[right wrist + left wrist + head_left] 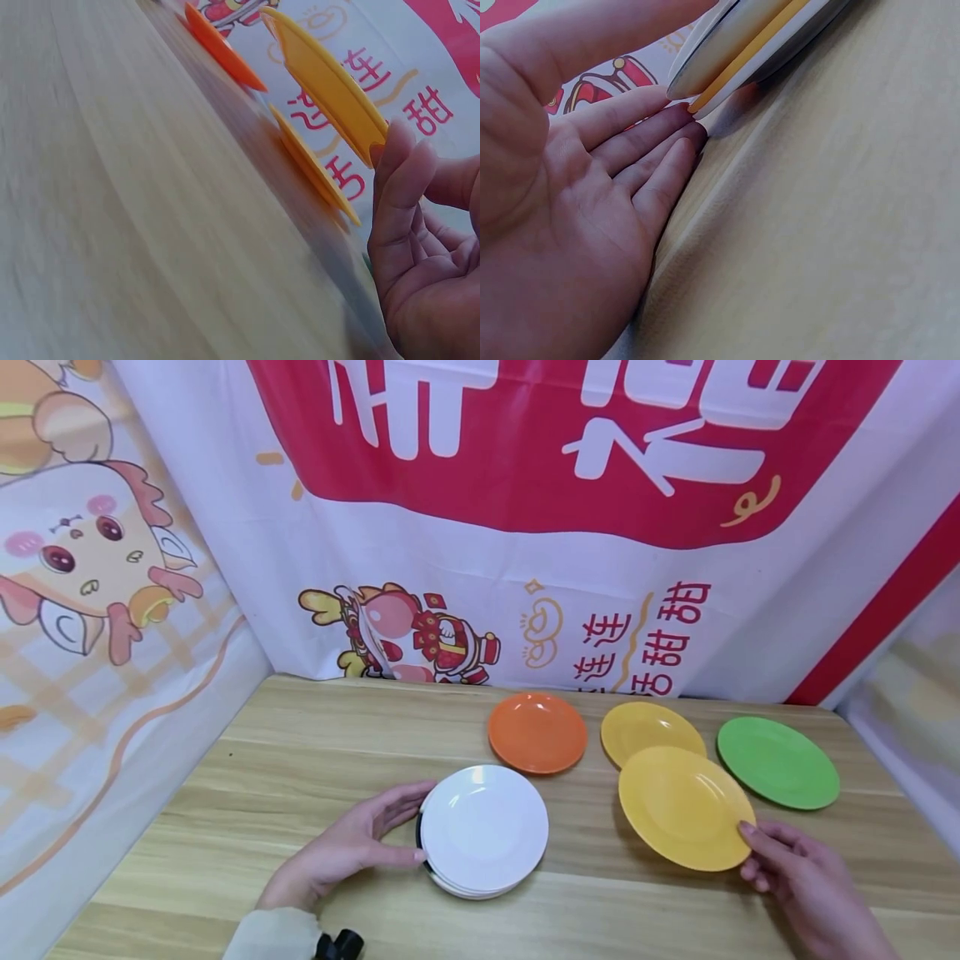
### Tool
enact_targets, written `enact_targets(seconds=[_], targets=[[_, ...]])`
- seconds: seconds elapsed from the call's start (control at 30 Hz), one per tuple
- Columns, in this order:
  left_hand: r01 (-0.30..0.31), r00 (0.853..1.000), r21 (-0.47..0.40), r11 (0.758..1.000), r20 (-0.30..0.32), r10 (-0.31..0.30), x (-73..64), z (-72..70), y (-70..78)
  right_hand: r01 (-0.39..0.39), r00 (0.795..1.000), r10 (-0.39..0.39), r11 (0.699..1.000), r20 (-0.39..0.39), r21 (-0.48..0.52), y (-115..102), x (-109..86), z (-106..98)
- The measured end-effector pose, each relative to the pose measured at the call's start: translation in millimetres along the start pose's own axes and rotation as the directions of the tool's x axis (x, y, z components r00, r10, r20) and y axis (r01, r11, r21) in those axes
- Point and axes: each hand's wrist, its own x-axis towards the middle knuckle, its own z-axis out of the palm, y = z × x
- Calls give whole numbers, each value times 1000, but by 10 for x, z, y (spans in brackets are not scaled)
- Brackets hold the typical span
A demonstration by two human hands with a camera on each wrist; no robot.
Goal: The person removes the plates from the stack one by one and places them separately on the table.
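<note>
While the right hand [817,881] pinches the raised yellow plate [684,810] by its rim, the left hand [363,835], fingers extended, touches the white-topped plate stack [484,829], perhaps steadying it; behind sit an orange plate [537,732], lower yellow plate [647,727] and green plate [777,763].

Right hand [429,244]: pinched a yellow plate [334,86] by its edge, off the table [135,195].
Second yellow plate [311,166]: lay near it.
Orange plate [223,49]: lay beyond.
Cloth [397,45]: hung behind, white with red characters [429,110].
</note>
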Motion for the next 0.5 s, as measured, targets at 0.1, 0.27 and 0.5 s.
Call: enact_targets(seconds=[0.1, 0.27, 0.5], targets=[[-5, 1000, 3, 1000, 2, 5, 2, 3, 0, -41, 999, 40, 998, -35, -39, 8, -26, -121], [9, 1000, 3, 1000, -2, -9, -11, 5, 9, -137, 988, 127, 984, -90, -116, -4, -58, -315], [32, 999, 1, 999, -17, -32, -33, 6, -8, -257, 966, 237, 931, -108, -259, -61, -102, -550]])
